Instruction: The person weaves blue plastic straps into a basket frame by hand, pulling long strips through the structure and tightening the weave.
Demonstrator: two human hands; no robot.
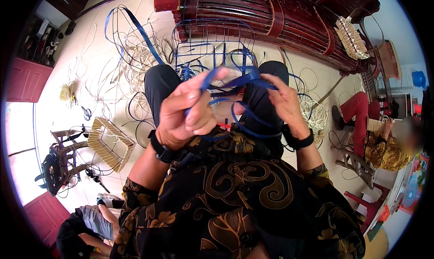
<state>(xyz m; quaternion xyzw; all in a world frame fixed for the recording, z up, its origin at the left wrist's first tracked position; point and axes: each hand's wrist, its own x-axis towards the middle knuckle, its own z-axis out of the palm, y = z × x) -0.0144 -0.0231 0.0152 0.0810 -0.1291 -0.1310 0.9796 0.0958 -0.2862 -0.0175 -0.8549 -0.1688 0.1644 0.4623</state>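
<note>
My left hand [189,110], raised above my lap, is closed on a flat blue plastic strap [239,82], with the index finger partly extended and slightly blurred. My right hand [284,104] grips the same strap at the right, fingertips bent onto it. Loops of the strap hang between my hands over my dark trousers. Just beyond my knees stands a wire frame [212,44] partly woven with blue strips; its lower part is hidden behind my hands and the loops.
Tangled cream strands [131,69] lie on the floor. A dark red wooden bench [298,19] is ahead. A woven basket [108,139] and low chair [68,146] are left. A seated person [386,153] works at right; another person [97,225] is at lower left.
</note>
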